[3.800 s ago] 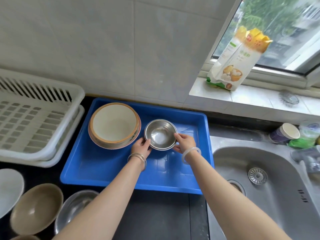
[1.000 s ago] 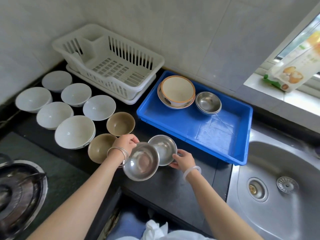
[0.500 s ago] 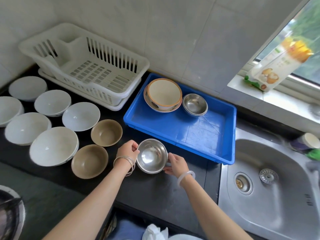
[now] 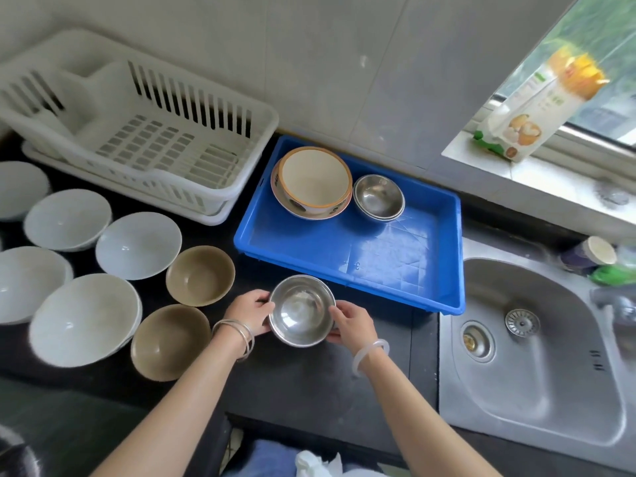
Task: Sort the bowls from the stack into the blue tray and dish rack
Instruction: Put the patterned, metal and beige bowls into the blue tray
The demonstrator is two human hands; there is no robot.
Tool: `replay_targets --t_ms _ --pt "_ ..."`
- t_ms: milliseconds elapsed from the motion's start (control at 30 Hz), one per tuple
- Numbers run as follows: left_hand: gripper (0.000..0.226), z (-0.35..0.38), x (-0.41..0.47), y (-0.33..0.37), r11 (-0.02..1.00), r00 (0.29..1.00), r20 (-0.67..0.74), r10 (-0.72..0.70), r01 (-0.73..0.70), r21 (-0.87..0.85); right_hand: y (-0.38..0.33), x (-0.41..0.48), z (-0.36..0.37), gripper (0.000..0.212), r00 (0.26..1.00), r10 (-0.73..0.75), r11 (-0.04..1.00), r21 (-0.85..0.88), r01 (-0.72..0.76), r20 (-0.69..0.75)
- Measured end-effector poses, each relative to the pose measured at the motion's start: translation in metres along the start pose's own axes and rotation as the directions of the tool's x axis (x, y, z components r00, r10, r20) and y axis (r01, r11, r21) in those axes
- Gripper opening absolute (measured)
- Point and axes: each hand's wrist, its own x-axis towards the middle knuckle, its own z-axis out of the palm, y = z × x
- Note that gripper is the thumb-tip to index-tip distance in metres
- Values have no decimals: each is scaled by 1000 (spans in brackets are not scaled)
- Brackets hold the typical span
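Note:
A steel bowl (image 4: 301,309) sits just in front of the blue tray (image 4: 309,249), held on both sides: my left hand (image 4: 253,313) grips its left rim, my right hand (image 4: 351,325) its right rim. It may be nested bowls; I cannot tell. Inside the tray, at the back, stand a cream bowl with an orange rim (image 4: 313,182) stacked on a patterned one, and stacked steel bowls (image 4: 378,197). The white dish rack (image 4: 144,132) stands to the left of the tray with no bowls in it.
Two brown bowls (image 4: 199,275) (image 4: 170,340) and several white bowls (image 4: 137,244) stand on the dark counter at left. A steel sink (image 4: 537,356) lies at right. A flour bag (image 4: 537,108) stands on the window sill. A cup (image 4: 592,254) lies beside the sink.
One second ago my hands held two steel bowls apart, one in each. Now they are brought together as one, gripped by both hands near the tray's front edge.

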Motion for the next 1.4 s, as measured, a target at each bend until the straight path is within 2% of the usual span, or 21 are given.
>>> replay_targets --t_ms 133,300,533,700,833,1033,1233,1400 --pt "26 -5 -4 26 984 999 17 30 -27 -175 -21 -2 -12 18 997 -70 997 19 71 -42" --pt "12 8 -3 75 949 995 24 96 -84 -303 -64 10 -41 14 988 -141 987 72 146 -66" --pt "9 70 36 146 927 978 -25 209 -206 -314 -115 66 -105 9 946 -209 971 62 231 -250" --pt "27 113 75 187 955 955 -92 282 -288 -64 -134 115 -145 18 926 -210 977 -25 213 -314" --pt "35 133 98 208 939 928 -159 337 -318 133 -141 149 -158 21 929 -190 981 -32 190 -318" --pt "32 151 118 214 909 891 -246 380 -311 278 -145 178 -157 24 926 -162 987 -52 153 -342" --pt "32 166 123 210 835 852 -257 457 -311 454 -137 187 -155 25 912 -197 978 -134 159 -359" --pt "36 171 125 202 828 868 -249 430 -269 492 -133 187 -150 26 903 -270 950 -244 194 -335"
